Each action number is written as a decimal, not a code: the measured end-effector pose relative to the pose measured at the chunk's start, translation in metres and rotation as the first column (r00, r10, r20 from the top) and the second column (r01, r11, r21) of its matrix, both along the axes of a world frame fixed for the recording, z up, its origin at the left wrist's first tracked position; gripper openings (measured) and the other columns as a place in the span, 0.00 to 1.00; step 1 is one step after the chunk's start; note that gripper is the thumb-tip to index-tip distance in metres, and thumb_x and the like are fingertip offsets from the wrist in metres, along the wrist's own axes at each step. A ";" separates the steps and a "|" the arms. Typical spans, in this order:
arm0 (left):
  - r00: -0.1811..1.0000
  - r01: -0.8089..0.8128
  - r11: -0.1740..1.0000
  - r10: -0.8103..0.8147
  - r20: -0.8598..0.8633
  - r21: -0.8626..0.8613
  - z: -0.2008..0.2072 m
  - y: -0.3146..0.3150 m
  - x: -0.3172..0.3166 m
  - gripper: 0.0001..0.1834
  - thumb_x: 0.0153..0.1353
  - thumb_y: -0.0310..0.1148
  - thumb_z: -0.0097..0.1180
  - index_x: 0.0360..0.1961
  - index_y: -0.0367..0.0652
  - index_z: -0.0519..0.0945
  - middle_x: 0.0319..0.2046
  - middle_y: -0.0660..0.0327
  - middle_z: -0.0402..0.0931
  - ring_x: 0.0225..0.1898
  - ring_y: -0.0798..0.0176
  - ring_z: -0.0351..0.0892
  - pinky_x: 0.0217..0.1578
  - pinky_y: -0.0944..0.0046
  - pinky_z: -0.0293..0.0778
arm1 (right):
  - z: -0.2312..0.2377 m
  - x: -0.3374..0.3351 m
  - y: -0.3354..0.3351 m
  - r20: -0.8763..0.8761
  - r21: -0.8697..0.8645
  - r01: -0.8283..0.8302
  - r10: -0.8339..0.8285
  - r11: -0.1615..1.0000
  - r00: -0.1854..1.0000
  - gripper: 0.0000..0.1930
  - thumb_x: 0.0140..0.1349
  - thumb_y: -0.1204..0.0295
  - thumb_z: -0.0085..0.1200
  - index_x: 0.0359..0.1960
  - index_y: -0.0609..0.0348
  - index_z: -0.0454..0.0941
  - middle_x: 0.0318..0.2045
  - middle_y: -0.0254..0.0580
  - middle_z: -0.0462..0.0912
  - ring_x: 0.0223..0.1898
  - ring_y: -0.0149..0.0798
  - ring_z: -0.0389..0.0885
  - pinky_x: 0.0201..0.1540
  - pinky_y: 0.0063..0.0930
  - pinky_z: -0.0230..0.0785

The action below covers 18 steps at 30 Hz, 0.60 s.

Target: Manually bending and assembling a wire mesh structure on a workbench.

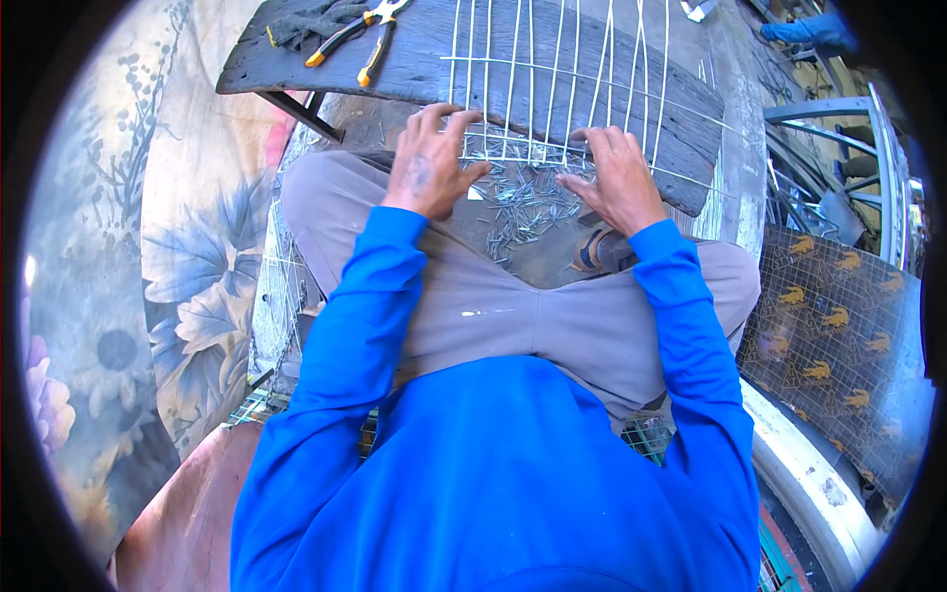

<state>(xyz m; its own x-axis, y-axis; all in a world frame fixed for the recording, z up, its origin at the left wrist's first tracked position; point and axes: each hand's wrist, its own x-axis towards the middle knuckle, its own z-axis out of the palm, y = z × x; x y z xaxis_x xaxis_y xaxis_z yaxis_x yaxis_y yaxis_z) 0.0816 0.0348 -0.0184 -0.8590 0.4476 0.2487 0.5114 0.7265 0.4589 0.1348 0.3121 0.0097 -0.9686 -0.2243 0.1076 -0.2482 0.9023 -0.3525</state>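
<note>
A wire grid [534,89] of thin pale rods lies over a dark wooden bench [424,71], its near ends sticking out past the bench edge toward me. My left hand [431,166] is at the grid's near left corner, fingers bent over the rods and thumb lower down. At the right part of the same near edge, my right hand [619,178] has its fingers on the rods and its thumb pointing inward. Both hands grip the grid loosely; the exact contact under the fingers is partly hidden. Pliers [363,37] with black and orange handles rest on the bench, left of the grid.
A dark cloth glove [314,25] sits beside the pliers. Many cut wire bits [528,202] litter the ground between my legs. Flowered sheeting [212,266] covers the left side. On the right are a metal frame [888,178] and a dark patterned sheet [829,345].
</note>
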 end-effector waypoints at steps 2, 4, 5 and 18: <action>0.990 -0.010 0.998 0.018 0.139 -0.055 -0.007 -0.021 -0.008 0.35 0.54 0.42 0.78 0.62 0.47 0.78 0.62 0.51 0.72 0.64 0.43 0.71 0.66 0.47 0.70 | 0.012 -0.001 -0.020 -0.013 0.145 0.056 -0.054 0.988 0.998 0.28 0.57 0.55 0.74 0.55 0.52 0.80 0.47 0.43 0.78 0.52 0.49 0.77 0.54 0.45 0.72; 0.987 0.031 0.993 -0.012 0.163 -0.112 -0.009 -0.025 -0.010 0.33 0.57 0.41 0.76 0.61 0.44 0.78 0.61 0.49 0.73 0.63 0.41 0.73 0.65 0.49 0.71 | 0.010 -0.007 -0.038 -0.031 0.175 0.063 -0.059 0.983 0.998 0.29 0.58 0.51 0.73 0.57 0.51 0.80 0.50 0.41 0.79 0.55 0.47 0.76 0.55 0.44 0.71; 0.985 0.033 0.995 -0.016 0.173 -0.096 -0.012 -0.022 -0.010 0.32 0.58 0.42 0.75 0.61 0.44 0.78 0.60 0.48 0.73 0.62 0.41 0.74 0.64 0.49 0.72 | 0.002 -0.012 -0.045 -0.078 0.132 0.005 0.005 0.991 0.997 0.29 0.58 0.52 0.73 0.57 0.51 0.80 0.51 0.40 0.79 0.56 0.46 0.76 0.56 0.44 0.70; 0.996 0.037 0.994 -0.028 0.084 -0.100 -0.030 -0.031 -0.008 0.30 0.66 0.53 0.66 0.60 0.45 0.79 0.55 0.53 0.80 0.58 0.47 0.79 0.59 0.50 0.73 | -0.033 -0.042 -0.077 -0.025 0.158 -0.194 0.200 0.968 0.979 0.27 0.61 0.50 0.69 0.56 0.52 0.83 0.46 0.39 0.79 0.51 0.45 0.77 0.51 0.43 0.71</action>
